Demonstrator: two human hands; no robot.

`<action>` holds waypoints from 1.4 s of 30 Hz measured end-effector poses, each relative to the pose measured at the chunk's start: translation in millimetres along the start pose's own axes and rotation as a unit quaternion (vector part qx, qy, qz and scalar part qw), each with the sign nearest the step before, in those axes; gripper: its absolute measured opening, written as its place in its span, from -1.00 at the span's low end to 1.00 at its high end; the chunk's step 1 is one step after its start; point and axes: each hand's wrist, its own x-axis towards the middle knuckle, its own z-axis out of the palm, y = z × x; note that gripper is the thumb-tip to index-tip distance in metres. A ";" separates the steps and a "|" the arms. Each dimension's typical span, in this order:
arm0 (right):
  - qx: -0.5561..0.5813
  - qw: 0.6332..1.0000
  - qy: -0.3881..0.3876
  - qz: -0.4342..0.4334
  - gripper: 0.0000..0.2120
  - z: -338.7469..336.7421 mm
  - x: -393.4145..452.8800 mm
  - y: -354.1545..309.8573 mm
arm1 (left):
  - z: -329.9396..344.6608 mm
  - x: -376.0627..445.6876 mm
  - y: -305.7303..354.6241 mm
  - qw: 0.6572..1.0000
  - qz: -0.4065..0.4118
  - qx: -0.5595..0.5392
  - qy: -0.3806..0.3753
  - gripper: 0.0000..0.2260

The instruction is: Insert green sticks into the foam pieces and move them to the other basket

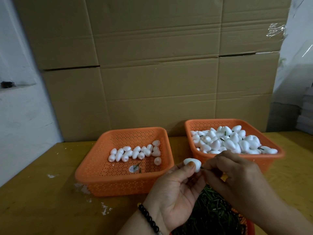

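Observation:
My left hand [176,190] pinches a white egg-shaped foam piece [192,164] between thumb and fingers, in front of the two baskets. My right hand [237,177] pinches a thin green stick [201,167] whose tip touches the right end of that foam piece. The left orange basket [94,168] holds a row of plain foam pieces [135,152] and a couple of loose green sticks. The right orange basket [281,150] is piled high with foam pieces [232,141], some showing green sticks. A heap of green sticks [210,212] lies below my hands.
The baskets stand on a yellow wooden table [42,192] scattered with white foam crumbs [81,187]. Stacked cardboard boxes [152,65] form a wall right behind the baskets. A red container rim [250,226] edges the stick heap. A white wall stands at the left.

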 end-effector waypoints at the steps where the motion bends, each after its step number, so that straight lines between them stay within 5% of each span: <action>1: 0.001 1.000 -0.002 0.002 -0.77 0.0 0.3 0.0 | 0.2 0.1 0.1 1.000 0.000 0.001 0.000 -0.71; 30: -0.008 0.998 -0.012 0.053 -0.67 -0.6 1.8 -4.0 | 2.1 -2.4 5.0 0.999 -0.032 0.010 -0.005 -0.85; 42: 0.022 0.997 -0.011 0.068 -0.65 1.8 2.3 -6.2 | 0.9 0.6 2.0 0.999 -0.046 0.002 -0.009 -0.70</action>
